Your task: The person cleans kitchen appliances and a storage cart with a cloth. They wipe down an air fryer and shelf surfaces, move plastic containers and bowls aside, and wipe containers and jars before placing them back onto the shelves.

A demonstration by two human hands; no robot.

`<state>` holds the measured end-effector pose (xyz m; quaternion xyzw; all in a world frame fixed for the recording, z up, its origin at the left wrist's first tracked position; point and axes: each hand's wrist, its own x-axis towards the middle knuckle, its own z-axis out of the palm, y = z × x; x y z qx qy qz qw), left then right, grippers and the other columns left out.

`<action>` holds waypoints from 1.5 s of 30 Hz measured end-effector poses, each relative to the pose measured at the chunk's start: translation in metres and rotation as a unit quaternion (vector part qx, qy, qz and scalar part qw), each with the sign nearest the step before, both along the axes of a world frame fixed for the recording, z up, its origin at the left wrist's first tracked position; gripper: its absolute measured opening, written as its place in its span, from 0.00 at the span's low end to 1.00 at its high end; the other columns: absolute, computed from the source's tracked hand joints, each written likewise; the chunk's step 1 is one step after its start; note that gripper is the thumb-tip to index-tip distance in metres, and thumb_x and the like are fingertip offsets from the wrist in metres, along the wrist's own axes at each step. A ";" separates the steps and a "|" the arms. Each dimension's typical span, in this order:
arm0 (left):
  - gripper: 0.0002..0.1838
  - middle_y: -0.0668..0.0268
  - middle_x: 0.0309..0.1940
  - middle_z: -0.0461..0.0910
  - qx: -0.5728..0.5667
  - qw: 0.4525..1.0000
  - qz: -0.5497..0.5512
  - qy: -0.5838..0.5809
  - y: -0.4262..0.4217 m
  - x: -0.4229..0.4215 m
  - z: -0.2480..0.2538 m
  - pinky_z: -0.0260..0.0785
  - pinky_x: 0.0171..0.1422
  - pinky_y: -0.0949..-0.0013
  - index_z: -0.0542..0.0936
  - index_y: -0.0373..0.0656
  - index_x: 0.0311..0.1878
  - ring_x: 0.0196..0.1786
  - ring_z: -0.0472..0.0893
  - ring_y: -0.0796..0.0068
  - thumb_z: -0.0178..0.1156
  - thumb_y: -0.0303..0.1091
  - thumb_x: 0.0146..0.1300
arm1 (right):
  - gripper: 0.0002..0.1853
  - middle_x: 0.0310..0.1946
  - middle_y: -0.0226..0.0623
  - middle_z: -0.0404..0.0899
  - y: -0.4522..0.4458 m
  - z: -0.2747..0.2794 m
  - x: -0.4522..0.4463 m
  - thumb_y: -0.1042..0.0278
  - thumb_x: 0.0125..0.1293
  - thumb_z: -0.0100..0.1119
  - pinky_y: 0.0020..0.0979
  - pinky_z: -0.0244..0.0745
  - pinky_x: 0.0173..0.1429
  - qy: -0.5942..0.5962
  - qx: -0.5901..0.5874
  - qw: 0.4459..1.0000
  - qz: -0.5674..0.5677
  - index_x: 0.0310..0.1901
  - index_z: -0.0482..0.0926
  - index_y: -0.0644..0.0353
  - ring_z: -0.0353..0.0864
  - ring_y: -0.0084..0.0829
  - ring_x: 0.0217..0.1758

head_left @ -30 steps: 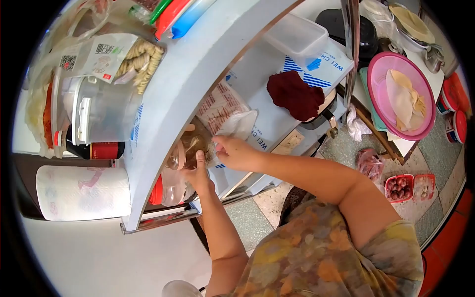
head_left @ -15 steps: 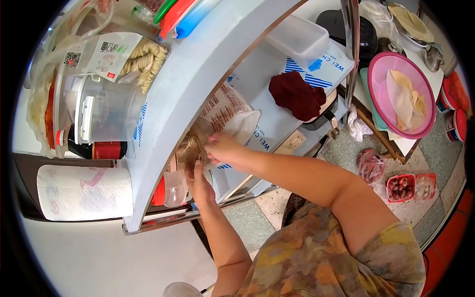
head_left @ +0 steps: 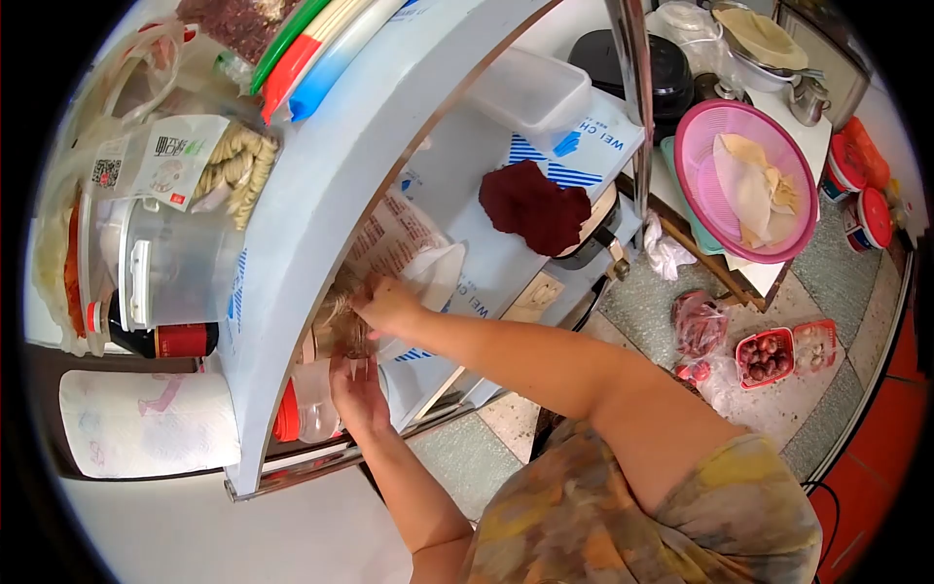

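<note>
A clear container with brownish, strand-like contents (head_left: 338,323) is on the lower shelf, partly hidden by the upper shelf's edge. My left hand (head_left: 358,397) cups its near side, fingers curled against it. From the other side my right hand (head_left: 389,310) reaches in with bent fingers closed at the container's upper part; the fingertips are partly hidden. Just behind my right hand lies a white plastic bag with red print (head_left: 394,238). Beside my left hand is a clear jar with a red lid (head_left: 316,407), lying on its side in this view.
The upper shelf (head_left: 292,214) overhangs the hands, carrying a paper towel roll (head_left: 146,423), a clear lidded box (head_left: 180,263) and packed noodles (head_left: 238,170). Farther right are a dark red cloth (head_left: 535,206), a metal post (head_left: 632,97), a pink basket (head_left: 696,185) and grapes-like fruit (head_left: 764,358) on the floor.
The view has shifted, so the shelves and the shelf items appear farther left and lower. Both hands stay at the container, with the fingers slightly repositioned.
</note>
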<state>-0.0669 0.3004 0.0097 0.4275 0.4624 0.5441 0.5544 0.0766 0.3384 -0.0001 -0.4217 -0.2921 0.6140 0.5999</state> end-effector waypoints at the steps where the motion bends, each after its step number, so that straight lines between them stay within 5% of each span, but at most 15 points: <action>1: 0.25 0.62 0.56 0.67 -0.001 1.000 0.004 -0.005 0.000 0.000 -0.001 0.60 0.60 0.65 0.66 0.37 0.58 0.53 0.69 0.68 0.54 0.35 0.57 | 0.16 0.33 0.49 0.75 0.006 -0.007 -0.004 0.64 0.61 0.53 0.30 0.78 0.27 0.002 -0.009 1.000 0.010 0.42 0.70 0.70 0.81 0.38 0.29; 7: 0.21 0.58 0.53 0.69 0.019 0.998 0.048 -0.027 -0.010 0.007 0.001 0.67 0.56 0.65 0.67 0.32 0.56 0.52 0.70 0.65 0.49 0.30 0.59 | 0.20 0.34 0.53 0.77 0.006 -0.024 -0.012 0.58 0.53 0.57 0.38 0.72 0.46 -0.161 0.100 0.979 -0.070 0.36 0.75 0.72 0.76 0.50 0.42; 13: 0.20 0.58 0.50 0.71 0.060 0.997 0.051 0.005 -0.045 0.013 -0.002 0.72 0.51 0.63 0.67 0.31 0.54 0.43 0.76 0.71 0.45 0.22 0.57 | 0.16 0.30 0.51 0.77 -0.045 -0.017 0.019 0.61 0.53 0.56 0.34 0.71 0.40 -0.060 0.123 0.986 -0.097 0.35 0.74 0.69 0.78 0.43 0.35; 17: 0.20 0.60 0.57 0.68 0.076 0.997 0.017 0.000 -0.070 0.026 -0.004 0.71 0.55 0.58 0.67 0.33 0.55 0.54 0.73 0.65 0.48 0.22 0.57 | 0.14 0.28 0.43 0.77 -0.073 -0.016 0.042 0.65 0.56 0.54 0.28 0.71 0.39 -0.006 0.116 0.992 -0.044 0.37 0.73 0.70 0.77 0.30 0.33; 19: 0.20 0.60 0.57 0.67 0.071 0.997 0.007 -0.010 -0.079 0.034 -0.001 0.70 0.56 0.58 0.67 0.33 0.55 0.54 0.72 0.64 0.48 0.22 0.57 | 0.14 0.38 0.36 0.76 -0.085 -0.012 0.052 0.71 0.63 0.50 0.24 0.72 0.46 0.056 0.128 0.990 0.009 0.47 0.71 0.71 0.75 0.23 0.42; 45: 0.20 0.60 0.56 0.66 0.036 0.981 -0.189 -0.029 -0.072 0.151 -0.003 0.68 0.58 0.59 0.67 0.33 0.56 0.58 0.70 0.63 0.47 0.20 0.59 | 0.14 0.37 0.29 0.76 -0.138 -0.026 0.173 0.68 0.65 0.50 0.21 0.70 0.43 0.059 0.129 0.976 -0.168 0.50 0.71 0.65 0.75 0.18 0.38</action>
